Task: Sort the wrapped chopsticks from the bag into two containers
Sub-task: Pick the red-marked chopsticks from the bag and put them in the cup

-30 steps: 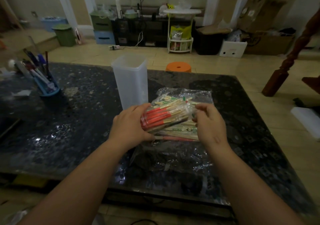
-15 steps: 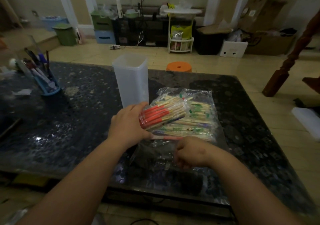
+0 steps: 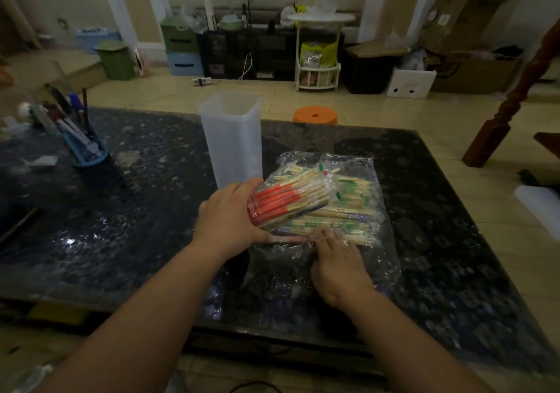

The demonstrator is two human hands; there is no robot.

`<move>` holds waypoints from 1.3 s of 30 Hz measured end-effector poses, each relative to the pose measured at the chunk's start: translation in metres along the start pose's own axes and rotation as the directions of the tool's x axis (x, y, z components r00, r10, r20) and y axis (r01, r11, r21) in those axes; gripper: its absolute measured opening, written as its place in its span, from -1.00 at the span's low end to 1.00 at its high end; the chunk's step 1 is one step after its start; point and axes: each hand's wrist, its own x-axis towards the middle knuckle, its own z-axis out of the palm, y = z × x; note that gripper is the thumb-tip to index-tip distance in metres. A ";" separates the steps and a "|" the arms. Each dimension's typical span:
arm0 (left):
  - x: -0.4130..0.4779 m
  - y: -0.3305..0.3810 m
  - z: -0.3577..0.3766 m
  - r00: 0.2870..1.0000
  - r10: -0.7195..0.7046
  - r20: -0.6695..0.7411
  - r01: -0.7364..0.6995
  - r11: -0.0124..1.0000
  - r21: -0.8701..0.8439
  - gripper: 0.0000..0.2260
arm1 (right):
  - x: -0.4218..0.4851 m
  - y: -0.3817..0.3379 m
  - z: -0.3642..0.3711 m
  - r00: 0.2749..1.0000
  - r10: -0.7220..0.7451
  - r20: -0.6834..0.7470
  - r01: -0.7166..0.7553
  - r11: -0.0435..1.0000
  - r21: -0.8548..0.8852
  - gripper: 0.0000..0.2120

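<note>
Head view: looks like the gathering step. The left hand (image 3: 233,215) grips a bundle of red-wrapped chopsticks (image 3: 285,208) just right of the tall container (image 3: 231,141). The right hand (image 3: 339,267) rests on the bag (image 3: 383,254) on the tabletop (image 3: 136,211), its fingers (image 3: 325,238) blurry, so can't tell if they're pinching anything. Next it probably needs another red one.

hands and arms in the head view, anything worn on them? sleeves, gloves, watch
Left hand and right hand are bare: no gloves, rings or watch visible. Both forearms are uncovered down to the frame's bottom edge, so no sleeve shows. The dim light hides finer marks.
</note>
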 end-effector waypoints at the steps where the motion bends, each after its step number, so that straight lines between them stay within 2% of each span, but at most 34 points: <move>1: 0.000 0.000 0.000 1.000 -0.004 -0.001 0.004 1.000 -0.001 -0.05 | 0.002 0.002 0.001 1.000 0.001 -0.014 -0.001 1.000 -0.013 -0.37; 7: 0.001 -0.002 0.001 1.000 -0.003 -0.012 0.003 1.000 -0.007 -0.04 | 0.004 0.004 0.001 0.996 0.029 -0.084 -0.036 0.996 -0.081 -0.41; 12: 0.001 0.000 0.003 1.000 -0.008 0.002 0.008 1.000 -0.003 -0.06 | 0.005 0.007 0.003 0.995 0.055 -0.081 -0.062 0.995 -0.082 -0.51; 17: 0.000 0.001 0.002 1.000 -0.005 0.007 0.005 1.000 -0.007 -0.06 | 0.006 0.005 0.005 0.994 0.013 -0.112 -0.024 0.996 -0.089 -0.51; 20: 0.000 0.002 0.001 1.000 -0.003 0.010 0.003 1.000 -0.001 -0.05 | 0.007 0.005 0.004 0.993 0.021 -0.117 -0.035 0.992 -0.118 -0.58; 24: -0.001 0.003 0.000 1.000 -0.003 0.019 0.003 1.000 0.003 -0.05 | 0.006 0.005 0.000 0.990 -0.044 -0.134 0.030 0.994 -0.103 -0.67; 27: -0.001 0.003 0.002 1.000 0.001 0.022 -0.001 1.000 0.002 -0.05 | 0.005 0.005 -0.002 0.981 -0.126 -0.146 0.110 0.988 -0.111 -0.61; 33: 0.000 0.003 0.003 0.999 0.002 0.032 -0.002 1.000 0.007 -0.05 | 0.001 -0.002 -0.007 0.987 -0.154 -0.045 0.139 0.961 -0.238 -0.64; 39: 0.000 0.001 0.002 1.000 0.003 0.014 -0.003 1.000 0.005 -0.05 | -0.010 -0.012 -0.024 0.989 -0.144 -0.014 0.138 0.965 -0.223 -0.63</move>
